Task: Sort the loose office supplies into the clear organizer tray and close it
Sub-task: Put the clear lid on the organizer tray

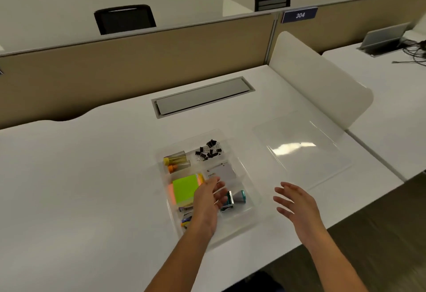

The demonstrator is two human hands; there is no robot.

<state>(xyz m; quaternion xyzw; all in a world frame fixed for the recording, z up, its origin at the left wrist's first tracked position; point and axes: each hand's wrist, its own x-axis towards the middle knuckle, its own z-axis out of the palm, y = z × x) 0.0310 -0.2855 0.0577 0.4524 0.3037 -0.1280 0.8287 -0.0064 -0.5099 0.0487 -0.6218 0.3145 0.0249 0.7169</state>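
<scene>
- Bare forearms come up from the bottom edge of the frame, and we see both hands released, fingers spread, grasping nothing.
- Our left hand (pixel 208 201) hovers over the near middle of the clear tray (pixel 253 201), fingers pointing toward the upper right; whether it touches anything below we cannot tell.
- Our right hand (pixel 296 201) hangs just right of the tray above the white desk (pixel 80 188), palm turned toward the left.
- In the tray's near left corner lie small blue and yellow items (pixel 186 219), too blurred to name.
- Right of the left hand, a teal and silver stamp (pixel 237 197) lies on its side in a near right compartment.
- A stack of sticky notes (pixel 185 189), green on top with orange and yellow edges, fills the middle left compartment.
- A white card pack (pixel 222 171) lies right of the notes.
- Two small bottles (pixel 176 161), yellow-capped and orange-capped, lie in the far left compartment.
- Black binder clips (pixel 208 151) are heaped in the far right compartment.
- The clear lid (pixel 302 151) lies flat on the desk right of the tray, apart from it.
- Further up sit a grey cable hatch (pixel 202 98), a tan partition (pixel 138 54) and a blue sign (pixel 299 15) reading 304.
</scene>
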